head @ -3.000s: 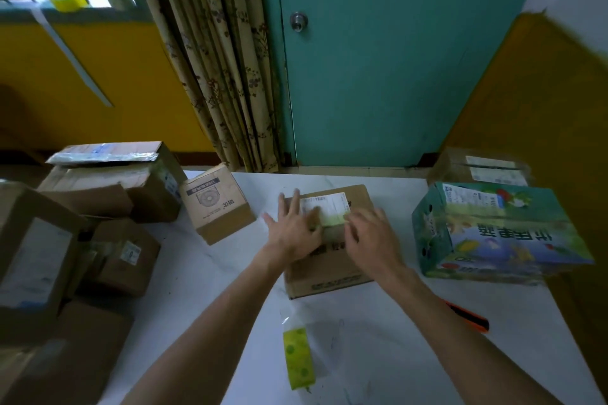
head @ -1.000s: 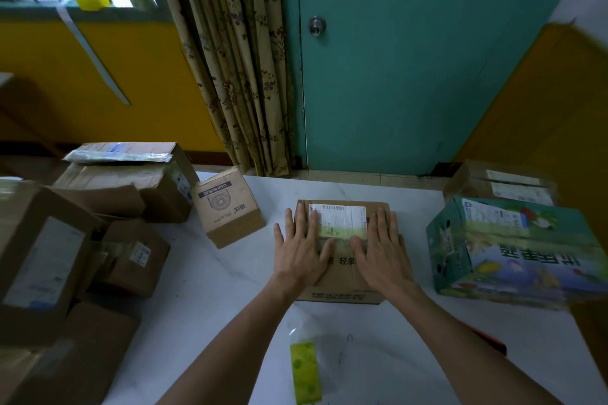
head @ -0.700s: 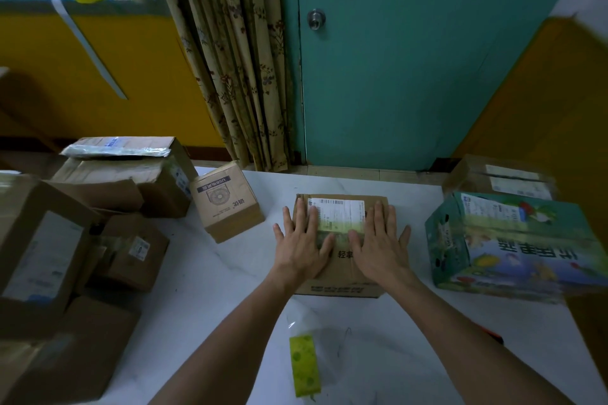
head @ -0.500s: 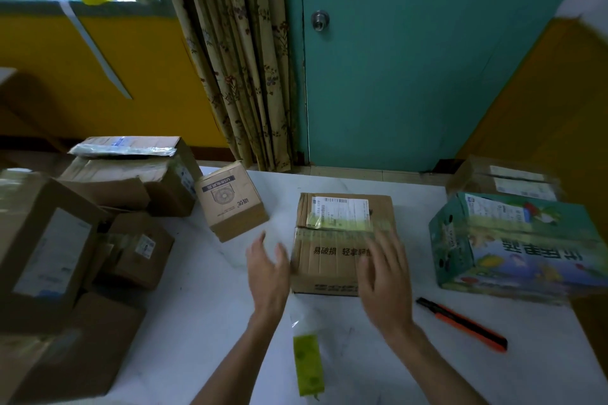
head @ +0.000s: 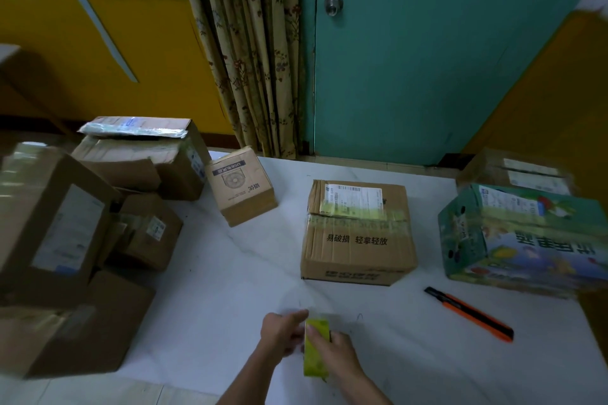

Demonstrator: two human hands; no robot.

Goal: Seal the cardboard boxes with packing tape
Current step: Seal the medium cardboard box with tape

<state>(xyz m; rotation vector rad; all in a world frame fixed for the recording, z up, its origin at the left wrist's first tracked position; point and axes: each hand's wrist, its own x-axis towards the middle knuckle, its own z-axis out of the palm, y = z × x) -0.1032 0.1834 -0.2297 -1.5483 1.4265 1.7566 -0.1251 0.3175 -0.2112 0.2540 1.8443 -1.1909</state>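
Observation:
A brown cardboard box (head: 358, 240) with a shipping label and a band of yellowish tape across its top sits in the middle of the white table (head: 214, 273). Nearer to me, a yellow-green roll of packing tape (head: 315, 355) stands on edge. My left hand (head: 283, 337) grips its left side and my right hand (head: 335, 352) grips its right side. Both hands are well short of the box and do not touch it.
An orange and black utility knife (head: 470, 314) lies right of the hands. A green printed carton (head: 526, 240) stands at the right, a brown box (head: 516, 171) behind it. A small box (head: 241, 186) and several stacked cartons (head: 98, 207) crowd the left.
Both hands have left the top of the taped box, drawn back toward me and taken hold of the tape roll. The knife is now uncovered.

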